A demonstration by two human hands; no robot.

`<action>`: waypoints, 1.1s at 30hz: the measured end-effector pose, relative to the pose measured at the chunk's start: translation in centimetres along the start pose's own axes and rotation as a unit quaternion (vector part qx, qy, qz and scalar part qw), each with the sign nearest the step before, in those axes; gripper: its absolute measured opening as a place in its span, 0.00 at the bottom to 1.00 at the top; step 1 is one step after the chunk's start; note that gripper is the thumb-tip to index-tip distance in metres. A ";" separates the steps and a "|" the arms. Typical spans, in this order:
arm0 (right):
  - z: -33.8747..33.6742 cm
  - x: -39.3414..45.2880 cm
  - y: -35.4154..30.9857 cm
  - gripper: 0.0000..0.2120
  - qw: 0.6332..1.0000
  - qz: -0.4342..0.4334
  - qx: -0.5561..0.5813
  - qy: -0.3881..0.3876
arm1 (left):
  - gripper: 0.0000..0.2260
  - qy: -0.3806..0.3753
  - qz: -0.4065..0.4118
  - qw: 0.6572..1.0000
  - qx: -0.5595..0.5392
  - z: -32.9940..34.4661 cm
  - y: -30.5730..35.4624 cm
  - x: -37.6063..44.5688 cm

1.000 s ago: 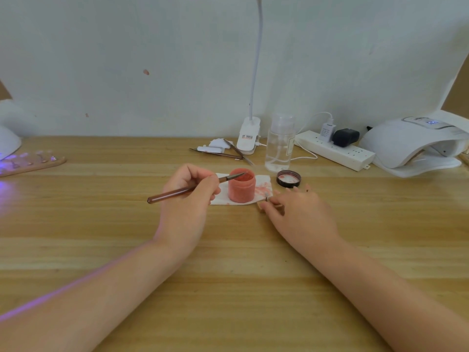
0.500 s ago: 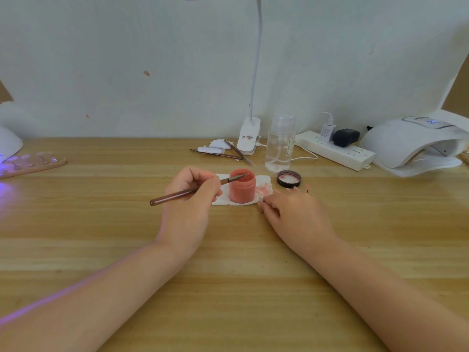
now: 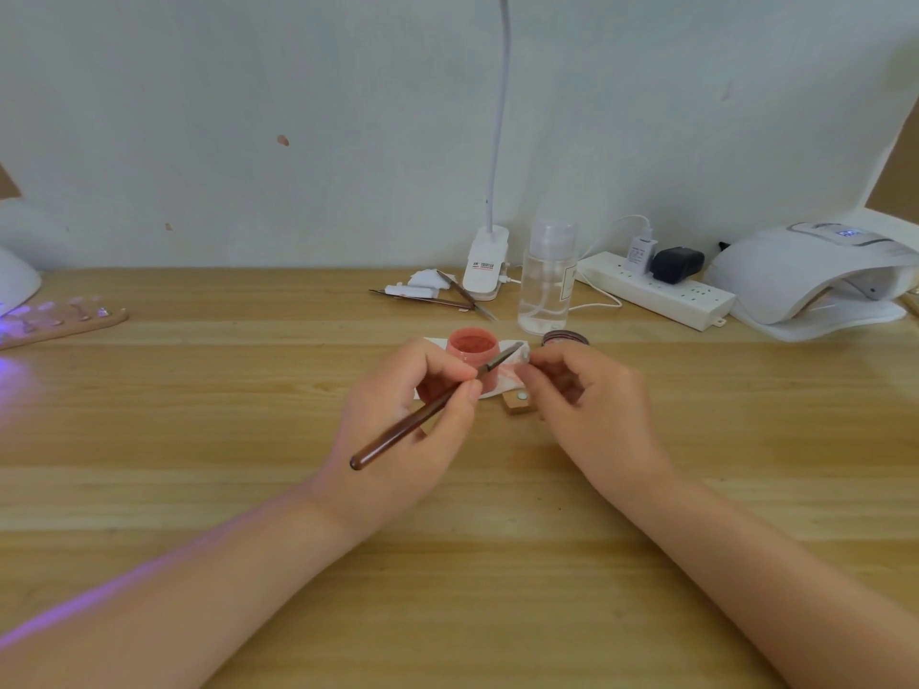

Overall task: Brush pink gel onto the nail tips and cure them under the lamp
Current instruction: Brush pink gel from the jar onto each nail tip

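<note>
Hard to see much of the nail tip (image 3: 523,357) itself; it's a small pale, see-through sliver pinched between the thumb and forefinger of the right hand (image 3: 594,415), and those fingers cover most of it, so I can't tell whether any pink is on it. Below that hand a little wooden block (image 3: 517,403) with a round silvery dot on top pokes out; whether it's joined to the tip or just sitting on the table I can't tell.

The left hand (image 3: 403,430) pinches the brush (image 3: 427,414) like a pen, thumb and forefinger curled round the dark reddish handle near the metal part; the bristle end reaches right up to the tip, though the actual contact is too small to make out.

Right behind the hands is the open pink gel pot (image 3: 472,348), full of salmon-pink gel, standing on a white wipe (image 3: 502,379) with pink smears; the left hand blocks the wipe's left part. The pot's dark lid (image 3: 565,338) is half hidden behind the right-hand fingers.

Further back: a clear bottle (image 3: 547,281), a clip lamp (image 3: 487,263) whose head is cut off at the top, a power strip (image 3: 656,289), and some thin tools (image 3: 432,298) with white scraps. The white curing lamp (image 3: 805,276) sits far right, partly out of frame; at far left another lamp (image 3: 15,283) is mostly cut off, glowing purple over a wooden strip (image 3: 64,323) carrying several tips, blurry from here. All on a wooden table (image 3: 199,400).
</note>
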State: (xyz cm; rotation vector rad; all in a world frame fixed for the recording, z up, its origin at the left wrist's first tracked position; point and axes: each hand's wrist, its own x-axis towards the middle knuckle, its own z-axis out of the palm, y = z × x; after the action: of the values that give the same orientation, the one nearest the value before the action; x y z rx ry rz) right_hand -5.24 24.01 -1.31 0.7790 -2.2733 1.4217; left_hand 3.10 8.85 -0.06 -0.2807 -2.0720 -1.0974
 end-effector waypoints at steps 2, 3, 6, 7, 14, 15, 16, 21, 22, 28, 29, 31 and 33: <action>0.1 0.0 0.1 0.01 1.000 -0.008 0.002 0.008 | 0.04 -0.004 0.002 1.000 -0.001 0.1 0.0 -0.1; 0.1 0.0 0.1 0.01 1.000 -0.012 0.002 0.013 | 0.03 -0.008 0.004 1.000 0.000 0.1 0.0 -0.1; 0.0 0.1 0.3 0.02 0.999 -0.024 -0.002 0.025 | 0.02 -0.014 0.012 1.000 0.007 0.2 -0.1 -0.2; 0.0 0.2 0.3 0.03 0.999 -0.026 -0.001 0.028 | 0.02 -0.013 0.012 1.000 0.008 0.2 -0.1 -0.2; 0.0 0.2 0.4 0.03 0.999 -0.031 -0.013 0.028 | 0.02 -0.031 0.020 0.999 -0.008 0.0 -0.3 -0.3; 0.0 0.1 0.4 0.04 0.999 -0.031 -0.013 0.026 | 0.02 -0.035 0.024 0.999 -0.014 -0.1 -0.2 -0.3; 0.0 0.1 0.5 0.04 0.999 -0.029 -0.013 0.023 | 0.03 -0.034 0.027 0.999 -0.021 -0.1 -0.2 -0.3; -0.1 0.2 0.6 0.04 1.000 -0.006 0.002 0.022 | 0.03 -0.009 0.030 0.999 -0.037 -0.2 0.0 -0.2; -0.1 0.2 0.5 0.03 1.000 -0.006 0.001 0.021 | 0.05 -0.002 0.020 0.999 -0.036 -0.2 0.0 -0.2; -0.1 0.1 0.4 0.03 0.999 -0.022 -0.015 0.017 | 0.06 0.010 -0.029 0.999 -0.029 0.3 0.0 -0.2; -0.1 0.1 0.4 0.03 0.999 -0.024 -0.014 0.017 | 0.05 0.007 -0.031 0.999 -0.028 0.2 -0.1 -0.2; 0.0 0.1 0.4 0.03 1.000 -0.025 -0.011 0.016 | 0.05 -0.002 -0.027 0.999 -0.031 0.1 -0.1 -0.2; -0.1 0.1 0.4 0.03 1.000 -0.025 -0.007 0.016 | 0.04 -0.013 -0.019 0.999 -0.047 -0.1 -0.1 -0.2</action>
State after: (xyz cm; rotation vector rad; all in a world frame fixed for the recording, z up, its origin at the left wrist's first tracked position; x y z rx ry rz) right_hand -5.52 24.18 -1.52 0.7967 -2.2210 1.3861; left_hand 3.27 8.79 -0.27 -0.3037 -2.0595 -1.2222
